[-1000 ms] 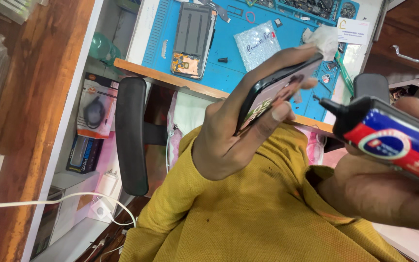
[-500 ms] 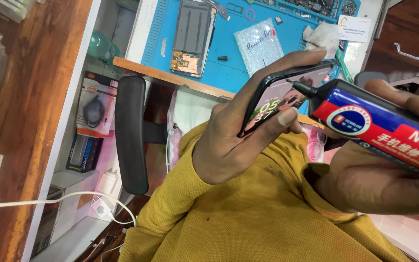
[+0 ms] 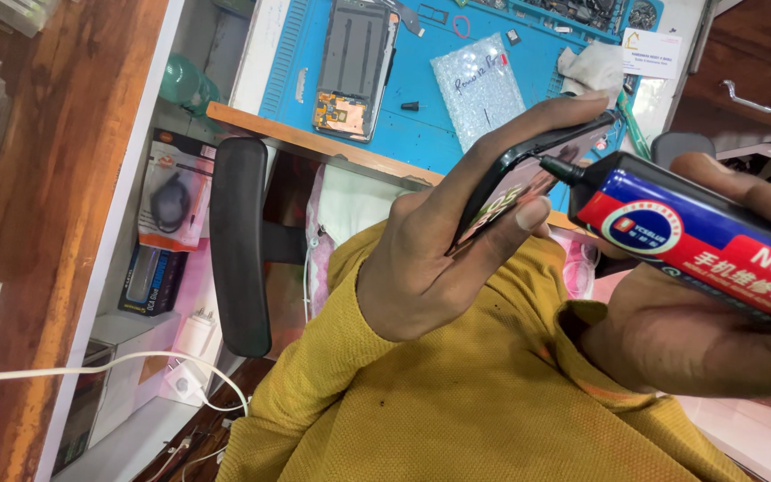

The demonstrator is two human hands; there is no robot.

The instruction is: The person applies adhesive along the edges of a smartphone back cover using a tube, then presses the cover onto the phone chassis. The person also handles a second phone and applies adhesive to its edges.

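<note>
- The left hand (image 3: 430, 268) grips a dark phone frame (image 3: 528, 174), the thumb pressed flat against its near face and the fingers curled over its far edge, so the piece is pinched between them.
- The frame's long axis runs up and away from that grip, slanting toward the blue work mat (image 3: 439, 98) beyond it.
- The right hand (image 3: 716, 330) is wrapped tightly round a red-and-blue glue tube (image 3: 707, 236), fingers closed over the barrel.
- The tube lies lengthwise across the view, its black nozzle (image 3: 557, 170) pointing back at the left-hand grip and touching the frame's upper edge, just beyond the left thumb's tip.
- The contact point therefore sits between the two hands, nearer the left thumb than the right palm.
- Past the grip, on the mat, rest an opened phone body (image 3: 354, 67) and a bubble-wrap pouch (image 3: 479, 89), both well apart from the hands.
- A black chair armrest (image 3: 238, 245) stands below the left wrist, off to its outer side.
</note>
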